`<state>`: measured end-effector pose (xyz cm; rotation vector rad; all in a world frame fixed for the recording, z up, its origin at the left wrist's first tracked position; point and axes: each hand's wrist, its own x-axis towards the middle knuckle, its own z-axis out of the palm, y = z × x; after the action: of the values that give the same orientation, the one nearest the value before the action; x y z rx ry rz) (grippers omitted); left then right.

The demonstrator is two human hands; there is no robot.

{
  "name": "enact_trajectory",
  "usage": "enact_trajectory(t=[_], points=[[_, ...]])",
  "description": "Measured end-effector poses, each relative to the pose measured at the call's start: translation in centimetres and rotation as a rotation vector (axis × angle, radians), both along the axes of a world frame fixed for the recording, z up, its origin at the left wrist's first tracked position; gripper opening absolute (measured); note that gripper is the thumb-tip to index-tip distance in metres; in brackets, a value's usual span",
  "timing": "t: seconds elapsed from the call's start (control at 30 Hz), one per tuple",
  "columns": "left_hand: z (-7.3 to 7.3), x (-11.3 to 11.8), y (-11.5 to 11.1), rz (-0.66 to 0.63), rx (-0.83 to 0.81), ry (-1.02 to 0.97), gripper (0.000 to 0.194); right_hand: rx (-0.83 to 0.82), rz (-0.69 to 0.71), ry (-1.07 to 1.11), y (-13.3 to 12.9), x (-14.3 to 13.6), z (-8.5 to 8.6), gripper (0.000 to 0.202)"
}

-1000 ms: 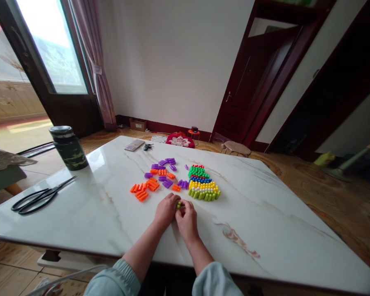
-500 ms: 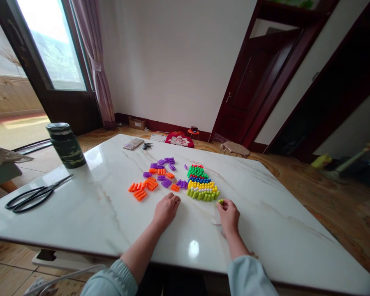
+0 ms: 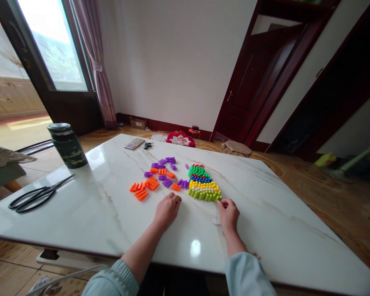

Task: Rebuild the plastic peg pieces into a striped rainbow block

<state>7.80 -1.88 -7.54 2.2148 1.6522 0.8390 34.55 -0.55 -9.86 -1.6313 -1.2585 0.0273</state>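
Observation:
My right hand (image 3: 229, 214) is at the right end of a row of lime-green plastic pegs (image 3: 203, 195), its thumb and fingertips closed on the last lime-green peg (image 3: 218, 199). Behind that row lie bands of yellow pegs (image 3: 200, 186), blue pegs (image 3: 200, 179) and green pegs (image 3: 197, 170), with small white and red ones among them. My left hand (image 3: 168, 209) rests curled on the table just in front of the orange pegs (image 3: 141, 194); whether anything is inside its fingers is hidden. Purple pegs (image 3: 167, 183) are scattered beyond it.
A white marbled table (image 3: 95, 213) carries everything. Black-handled scissors (image 3: 40, 195) and a camouflage flask (image 3: 68, 148) stand or lie at the left. A phone (image 3: 134, 143) and keys (image 3: 147, 145) are near the far edge. A pale flat piece (image 3: 216, 221) lies beside my right wrist.
My right hand has brought the lime-green peg from slightly apart to the right end of the lime-green row. My left hand stays put. The view has shifted slightly.

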Motion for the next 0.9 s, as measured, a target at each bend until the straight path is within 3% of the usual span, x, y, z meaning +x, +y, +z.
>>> enact_trajectory(t=[0.63, 0.9], points=[[0.3, 0.0, 0.0, 0.012, -0.004, 0.017, 0.020, 0.051, 0.078, -0.076, -0.5, -0.6, 0.2, 0.039], [0.3, 0.1, -0.1, 0.027, 0.007, 0.005, 0.019, -0.021, 0.054, -0.218, -1.3, -0.6, 0.9, 0.054]])
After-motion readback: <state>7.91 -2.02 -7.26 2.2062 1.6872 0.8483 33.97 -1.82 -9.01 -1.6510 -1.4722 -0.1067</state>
